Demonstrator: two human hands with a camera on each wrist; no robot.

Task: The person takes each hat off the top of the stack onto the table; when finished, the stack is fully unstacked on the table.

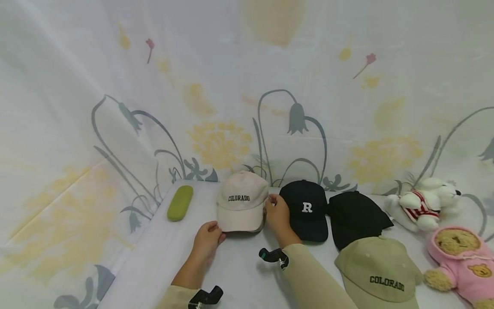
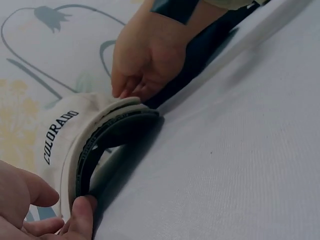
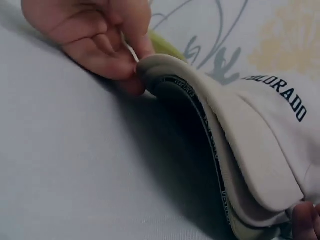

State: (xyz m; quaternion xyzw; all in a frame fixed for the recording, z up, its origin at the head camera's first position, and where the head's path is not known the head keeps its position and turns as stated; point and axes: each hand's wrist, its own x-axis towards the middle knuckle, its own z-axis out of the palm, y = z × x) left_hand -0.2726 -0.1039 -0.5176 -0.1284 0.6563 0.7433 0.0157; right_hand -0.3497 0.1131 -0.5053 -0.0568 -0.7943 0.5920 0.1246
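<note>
A cream baseball cap (image 1: 242, 201) with COLORADO lettering sits upright, its brim towards me. Layered brim edges and a dark band with print show under its brim (image 3: 255, 155) in the right wrist view, like caps stacked together. My left hand (image 1: 208, 240) pinches the brim's left corner between thumb and fingers. On the cap's right side, my right hand (image 1: 279, 214) grips the edge with curled fingers, seen also across the cap in the left wrist view. A navy cap (image 1: 305, 221) with a white R stands just right of my right hand.
Left of the cream cap lies a green glasses case (image 1: 180, 203). To the right are a black cap (image 1: 355, 219), a khaki COLORADO cap (image 1: 380, 266), a white plush toy (image 1: 422, 204) and a teddy bear in pink (image 1: 463, 266). A printed curtain (image 1: 231, 77) hangs behind the white table (image 1: 143, 266).
</note>
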